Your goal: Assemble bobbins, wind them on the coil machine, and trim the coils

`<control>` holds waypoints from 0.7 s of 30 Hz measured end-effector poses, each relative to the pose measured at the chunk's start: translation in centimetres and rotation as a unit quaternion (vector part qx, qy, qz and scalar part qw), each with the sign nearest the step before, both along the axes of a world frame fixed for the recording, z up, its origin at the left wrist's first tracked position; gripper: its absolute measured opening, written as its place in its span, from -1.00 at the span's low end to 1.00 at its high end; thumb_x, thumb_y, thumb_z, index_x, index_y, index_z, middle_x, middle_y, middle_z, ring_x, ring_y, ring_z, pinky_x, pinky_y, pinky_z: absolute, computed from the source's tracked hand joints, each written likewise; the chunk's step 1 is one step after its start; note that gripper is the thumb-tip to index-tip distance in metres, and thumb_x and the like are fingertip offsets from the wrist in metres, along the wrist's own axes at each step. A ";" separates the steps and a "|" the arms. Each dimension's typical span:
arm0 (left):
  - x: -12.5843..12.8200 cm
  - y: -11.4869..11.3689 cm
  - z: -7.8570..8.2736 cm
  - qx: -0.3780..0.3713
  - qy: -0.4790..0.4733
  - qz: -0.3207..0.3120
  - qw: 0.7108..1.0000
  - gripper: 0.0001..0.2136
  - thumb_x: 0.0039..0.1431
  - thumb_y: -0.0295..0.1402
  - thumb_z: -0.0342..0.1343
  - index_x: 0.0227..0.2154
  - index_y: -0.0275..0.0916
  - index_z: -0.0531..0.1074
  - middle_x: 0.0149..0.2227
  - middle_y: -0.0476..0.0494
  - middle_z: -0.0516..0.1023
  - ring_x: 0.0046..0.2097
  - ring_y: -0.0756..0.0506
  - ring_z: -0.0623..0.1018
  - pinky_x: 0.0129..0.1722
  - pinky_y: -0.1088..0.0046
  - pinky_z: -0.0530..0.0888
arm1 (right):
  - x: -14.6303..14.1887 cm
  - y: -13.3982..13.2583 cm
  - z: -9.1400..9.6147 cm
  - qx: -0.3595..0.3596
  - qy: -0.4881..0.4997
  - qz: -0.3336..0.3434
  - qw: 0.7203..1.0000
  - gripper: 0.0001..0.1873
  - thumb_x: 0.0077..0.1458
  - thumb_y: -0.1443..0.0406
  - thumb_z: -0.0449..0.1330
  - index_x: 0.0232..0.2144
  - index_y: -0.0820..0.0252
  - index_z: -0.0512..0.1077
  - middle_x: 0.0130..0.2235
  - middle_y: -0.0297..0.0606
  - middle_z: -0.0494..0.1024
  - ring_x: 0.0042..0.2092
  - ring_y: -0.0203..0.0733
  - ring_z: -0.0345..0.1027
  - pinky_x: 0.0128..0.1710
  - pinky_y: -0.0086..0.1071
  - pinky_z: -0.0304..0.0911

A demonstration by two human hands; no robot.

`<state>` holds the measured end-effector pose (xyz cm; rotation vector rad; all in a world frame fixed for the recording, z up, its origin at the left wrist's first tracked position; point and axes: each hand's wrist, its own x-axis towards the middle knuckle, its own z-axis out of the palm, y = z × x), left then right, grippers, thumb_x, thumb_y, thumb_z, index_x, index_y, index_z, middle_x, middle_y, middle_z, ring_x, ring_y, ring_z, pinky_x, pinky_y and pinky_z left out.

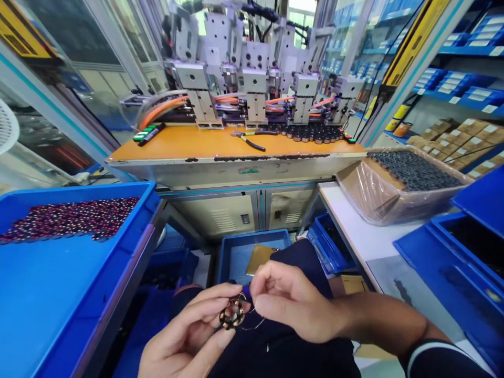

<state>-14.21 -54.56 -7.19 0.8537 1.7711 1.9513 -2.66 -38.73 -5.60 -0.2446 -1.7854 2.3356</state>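
Shelf labels [489,109] blur; left fingers [219,291] hold a ring [223,318].

An orange-topped desk [189,146] spans the far middle above pale cabinet doors [207,206]; glass panels [82,31] stand far left, blue shelves [466,51] line the far right, and a bright window [303,5] shows behind.

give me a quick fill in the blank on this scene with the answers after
1. The black ring-shaped part with copper-coloured windings is held in the person's ____ hand.
2. The pliers with yellow-and-black handles lie on the ____ worktop.
3. The brown cardboard box lined with clear plastic stands to the person's ____.

Missing words: left; orange; right
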 end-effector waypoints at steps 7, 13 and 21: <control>0.1 0.7 -0.5 0.002 -0.036 -0.056 0.998 -0.78 -0.14 -0.34 0.44 -0.34 -0.08 0.69 -0.20 -0.21 0.66 -0.32 -0.17 0.68 -0.39 0.48 0.63 | -0.7 0.5 0.9 0.052 -0.017 0.018 0.998 -0.66 0.10 0.09 0.30 -0.43 0.23 0.33 -0.43 -0.37 0.41 -0.39 -0.35 0.27 -0.36 -0.45 0.22; -0.1 0.2 -0.5 -0.014 -0.143 -0.087 0.986 -0.81 -0.06 -0.35 0.40 -0.31 -0.03 0.65 -0.18 -0.11 0.63 -0.44 -0.02 0.61 -0.39 0.50 0.59 | -0.2 2.2 1.5 0.080 -0.054 0.047 0.994 -0.67 0.08 0.13 0.31 -0.46 0.27 0.35 -0.47 -0.42 0.34 -0.42 -0.41 0.18 -0.36 -0.48 0.19; -0.2 0.6 0.2 -0.043 -0.120 -0.107 0.986 -0.82 -0.08 -0.37 0.41 -0.34 -0.05 0.68 -0.20 -0.16 0.66 -0.40 -0.07 0.63 -0.37 0.51 0.58 | -0.5 3.0 2.2 0.117 -0.048 0.087 0.988 -0.69 0.06 0.12 0.30 -0.43 0.28 0.42 -0.42 -0.36 0.43 -0.38 -0.37 0.27 -0.32 -0.46 0.23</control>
